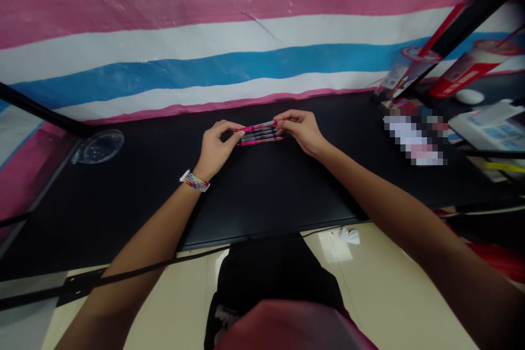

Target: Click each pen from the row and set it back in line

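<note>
Several slim pens (262, 134) with pink and dark parts lie side by side in a row on the black desk (262, 191). My left hand (216, 146), with a patterned wristband (194, 180) on its wrist, grips their left ends between thumb and fingers. At the right ends, my right hand (302, 130) pinches the pens with thumb and forefinger. Fingers cover both ends of the row, so how many pens each hand grips is unclear.
A clear plastic lid (100, 146) lies at the left. Drink cups with straws, one clear (406, 74) and one red (467, 74), stand at the back right, near a white rounded object (470, 97). A striped sheet (229, 71) hangs behind the desk.
</note>
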Available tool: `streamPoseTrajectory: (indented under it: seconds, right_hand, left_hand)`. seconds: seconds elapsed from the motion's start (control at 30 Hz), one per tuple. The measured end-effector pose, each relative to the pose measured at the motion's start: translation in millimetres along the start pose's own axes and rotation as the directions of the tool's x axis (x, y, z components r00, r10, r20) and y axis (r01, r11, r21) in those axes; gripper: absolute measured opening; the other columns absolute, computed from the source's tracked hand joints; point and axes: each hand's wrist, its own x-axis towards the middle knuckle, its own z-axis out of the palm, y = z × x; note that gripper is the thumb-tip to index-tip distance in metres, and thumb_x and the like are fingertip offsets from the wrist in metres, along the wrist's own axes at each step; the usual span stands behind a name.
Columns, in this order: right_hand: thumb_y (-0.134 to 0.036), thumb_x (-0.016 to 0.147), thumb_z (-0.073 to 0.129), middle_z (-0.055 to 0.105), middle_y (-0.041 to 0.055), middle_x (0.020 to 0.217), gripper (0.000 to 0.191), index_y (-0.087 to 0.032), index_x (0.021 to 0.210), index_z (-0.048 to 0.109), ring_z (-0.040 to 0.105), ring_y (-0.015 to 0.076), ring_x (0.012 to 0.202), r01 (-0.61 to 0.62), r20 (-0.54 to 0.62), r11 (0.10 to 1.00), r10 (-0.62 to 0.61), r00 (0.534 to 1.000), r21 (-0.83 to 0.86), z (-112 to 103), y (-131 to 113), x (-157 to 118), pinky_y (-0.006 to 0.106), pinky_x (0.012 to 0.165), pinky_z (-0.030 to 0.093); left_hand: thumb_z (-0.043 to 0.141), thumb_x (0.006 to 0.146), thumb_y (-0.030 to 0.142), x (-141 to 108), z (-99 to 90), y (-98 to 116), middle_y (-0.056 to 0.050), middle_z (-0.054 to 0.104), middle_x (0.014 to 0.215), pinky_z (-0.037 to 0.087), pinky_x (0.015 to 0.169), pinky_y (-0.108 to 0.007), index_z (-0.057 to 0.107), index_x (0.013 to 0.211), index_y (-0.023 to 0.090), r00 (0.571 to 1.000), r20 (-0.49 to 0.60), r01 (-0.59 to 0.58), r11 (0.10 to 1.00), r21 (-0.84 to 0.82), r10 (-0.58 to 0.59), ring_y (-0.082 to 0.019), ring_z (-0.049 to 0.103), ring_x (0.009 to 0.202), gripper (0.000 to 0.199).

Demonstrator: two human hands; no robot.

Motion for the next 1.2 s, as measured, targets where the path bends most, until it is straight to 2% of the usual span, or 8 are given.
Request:
streamPoseTrajectory:
  seconds: [0.1,0.2,0.33,0.43,0.7,0.9,1.1,1.2]
  right_hand:
    - [-0.029,0.074,0.091,0.077,0.0034,0.083,0.016,-0.022,0.088,0.086,0.067,0.0191,0.077,-0.027,0.012,0.999,0.026,1.000,0.029,0.8,-3.1,-1.6,0.042,0.085,0.060]
    - [-0.037,0.079,0.085,0.078,0.0051,0.086,0.026,-0.021,0.101,0.086,0.070,0.0220,0.082,-0.121,0.114,0.980,0.103,0.988,0.158,3.7,-10.3,-4.6,0.045,0.093,0.061]
    - [-0.056,0.085,0.070,0.085,0.0127,0.109,0.053,-0.020,0.123,0.082,0.076,0.0297,0.099,-0.298,0.299,0.908,0.209,0.931,0.293,10.0,-21.9,-9.5,0.051,0.101,0.062]
    - [-0.059,0.084,0.067,0.086,0.0136,0.122,0.061,-0.022,0.131,0.078,0.077,0.0320,0.106,-0.368,0.362,0.883,0.254,0.897,0.292,13.6,-26.8,-12.0,0.052,0.101,0.063]
    - [-0.046,0.085,0.074,0.086,0.0111,0.114,0.044,-0.023,0.122,0.081,0.077,0.0299,0.110,-0.383,0.329,0.850,0.269,0.905,0.360,15.0,-21.4,-13.0,0.048,0.107,0.063]
    - [-0.045,0.085,0.073,0.085,0.0103,0.114,0.046,-0.024,0.124,0.082,0.077,0.0290,0.109,-0.381,0.320,0.842,0.266,0.909,0.382,17.1,-23.0,-14.0,0.047,0.109,0.062]
    - [-0.061,0.085,0.071,0.085,0.0103,0.119,0.054,-0.028,0.126,0.081,0.076,0.0320,0.114,-0.353,0.303,0.868,0.251,0.919,0.350,17.1,-26.5,-14.5,0.052,0.108,0.063]
    - [-0.060,0.085,0.072,0.085,0.0097,0.116,0.051,-0.028,0.124,0.081,0.076,0.0311,0.113,-0.324,0.299,0.889,0.228,0.926,0.325,16.6,-24.9,-13.8,0.052,0.109,0.061]
  left_hand:
    - [0.084,0.098,0.034,-0.5,1.1,-0.5,-0.006,0.084,0.100,0.060,0.093,-0.041,0.088,0.103,0.027,1.000,-0.017,-0.002,1.000,-0.008,0.002,-0.023,0.075,0.094,0.009]
    - [0.084,0.098,0.038,-0.2,1.9,-2.0,-0.006,0.085,0.102,0.060,0.091,-0.040,0.088,0.105,0.027,0.999,-0.048,-0.006,0.999,-0.048,0.003,-0.023,0.076,0.095,0.013]
    - [0.085,0.098,0.042,0.3,2.0,-4.3,-0.006,0.085,0.100,0.060,0.094,-0.042,0.089,0.105,0.029,0.992,-0.114,-0.064,0.997,-0.048,0.058,-0.023,0.075,0.095,0.016]
    - [0.085,0.098,0.044,0.5,0.9,-5.4,-0.005,0.084,0.099,0.060,0.094,-0.043,0.089,0.105,0.030,0.991,-0.121,-0.069,0.996,-0.059,0.062,-0.023,0.074,0.094,0.017]
    - [0.087,0.097,0.043,0.8,1.2,0.5,-0.006,0.085,0.102,0.060,0.096,-0.041,0.090,0.105,0.028,0.991,-0.119,-0.069,0.991,-0.118,0.054,-0.022,0.076,0.097,0.017]
    - [0.088,0.096,0.045,0.4,3.0,5.5,-0.007,0.087,0.108,0.063,0.100,-0.041,0.089,0.107,0.026,0.992,-0.126,-0.022,0.984,-0.178,0.000,-0.023,0.081,0.103,0.022]
    - [0.089,0.095,0.046,0.0,4.2,5.7,-0.007,0.087,0.107,0.064,0.098,-0.041,0.089,0.106,0.026,0.994,-0.114,-0.015,0.983,-0.181,-0.006,-0.023,0.081,0.102,0.023]
    - [0.089,0.095,0.046,-0.1,4.6,5.0,-0.007,0.087,0.107,0.064,0.099,-0.041,0.089,0.106,0.025,0.994,-0.111,-0.023,0.983,-0.184,0.002,-0.023,0.081,0.102,0.023]
